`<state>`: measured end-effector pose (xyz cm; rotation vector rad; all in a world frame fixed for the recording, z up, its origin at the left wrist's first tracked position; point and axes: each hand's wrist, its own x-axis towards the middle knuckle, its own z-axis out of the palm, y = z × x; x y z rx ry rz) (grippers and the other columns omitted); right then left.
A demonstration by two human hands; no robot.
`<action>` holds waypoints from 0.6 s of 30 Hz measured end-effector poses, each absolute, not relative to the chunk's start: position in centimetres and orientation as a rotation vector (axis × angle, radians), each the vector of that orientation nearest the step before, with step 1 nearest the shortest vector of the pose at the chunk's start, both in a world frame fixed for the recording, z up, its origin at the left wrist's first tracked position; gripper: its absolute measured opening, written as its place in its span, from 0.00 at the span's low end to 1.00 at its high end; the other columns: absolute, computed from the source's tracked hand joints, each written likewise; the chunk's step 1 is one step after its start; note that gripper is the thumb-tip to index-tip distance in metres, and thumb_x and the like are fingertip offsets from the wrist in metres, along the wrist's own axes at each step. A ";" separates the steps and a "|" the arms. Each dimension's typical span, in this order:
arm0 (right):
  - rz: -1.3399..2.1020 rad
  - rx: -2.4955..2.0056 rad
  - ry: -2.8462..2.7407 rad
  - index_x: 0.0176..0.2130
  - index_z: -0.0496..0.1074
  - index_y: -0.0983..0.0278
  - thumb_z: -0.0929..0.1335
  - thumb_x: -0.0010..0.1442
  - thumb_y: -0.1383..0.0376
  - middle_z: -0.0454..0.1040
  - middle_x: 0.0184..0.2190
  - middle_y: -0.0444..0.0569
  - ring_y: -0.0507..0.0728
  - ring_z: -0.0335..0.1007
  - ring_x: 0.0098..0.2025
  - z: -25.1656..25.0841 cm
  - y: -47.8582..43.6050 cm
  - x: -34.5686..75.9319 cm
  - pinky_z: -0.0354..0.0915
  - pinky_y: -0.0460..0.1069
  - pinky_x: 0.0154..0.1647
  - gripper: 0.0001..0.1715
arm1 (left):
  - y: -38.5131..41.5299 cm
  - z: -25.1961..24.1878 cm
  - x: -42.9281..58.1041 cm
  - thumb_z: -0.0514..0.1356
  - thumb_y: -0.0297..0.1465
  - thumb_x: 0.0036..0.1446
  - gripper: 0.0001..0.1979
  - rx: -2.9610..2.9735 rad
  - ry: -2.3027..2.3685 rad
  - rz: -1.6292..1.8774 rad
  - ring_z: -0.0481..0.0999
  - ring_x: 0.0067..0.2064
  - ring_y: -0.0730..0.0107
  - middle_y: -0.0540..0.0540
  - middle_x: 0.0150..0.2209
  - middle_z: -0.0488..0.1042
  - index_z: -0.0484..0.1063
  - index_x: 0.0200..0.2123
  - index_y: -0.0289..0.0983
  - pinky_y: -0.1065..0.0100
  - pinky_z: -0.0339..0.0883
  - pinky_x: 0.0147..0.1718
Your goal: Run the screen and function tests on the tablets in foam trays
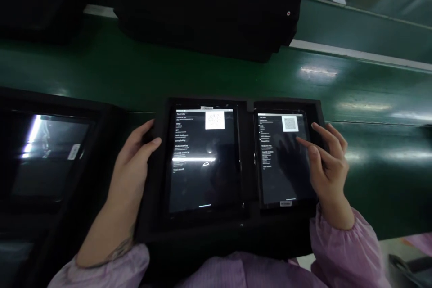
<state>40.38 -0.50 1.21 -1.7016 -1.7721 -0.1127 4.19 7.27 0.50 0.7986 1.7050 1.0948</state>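
Gripping tray (pixel 246 229) in left hand (pixel 133 162), right hand (pixel 329 162) spread, touching "Test info" tablet (pixel 280 175)

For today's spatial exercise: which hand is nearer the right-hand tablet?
Right. The right hand is over the right-hand tablet; the left hand grips the tray beyond the other tablet.

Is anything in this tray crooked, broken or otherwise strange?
Nothing stands out. The left tablet and the right tablet lie flat in the black tray, screens lit, no crack visible. The streak on the left one looks like glare. The left hand grips the tray's edge; the right hand points a finger at the right screen.
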 end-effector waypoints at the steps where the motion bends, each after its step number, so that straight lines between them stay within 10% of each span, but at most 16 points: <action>1: -0.098 -1.684 -1.793 0.49 0.85 0.55 0.65 0.74 0.64 0.77 0.62 0.52 0.72 0.64 0.71 1.2 -0.4 40.1 0.68 0.73 0.66 0.18 | 7.2 0.6 4.3 0.68 0.34 0.60 0.18 0.805 1.701 1.094 0.71 0.70 0.52 0.61 0.55 0.83 0.81 0.54 0.52 0.53 0.58 0.75; 18: 0.148 -1.358 -2.351 0.53 0.82 0.59 0.66 0.73 0.67 0.65 0.71 0.53 0.74 0.47 0.78 1.4 0.1 37.8 0.65 0.71 0.69 0.16 | 7.6 -1.0 3.8 0.70 0.35 0.51 0.29 0.859 1.674 1.127 0.75 0.65 0.46 0.46 0.59 0.80 0.78 0.59 0.44 0.46 0.64 0.70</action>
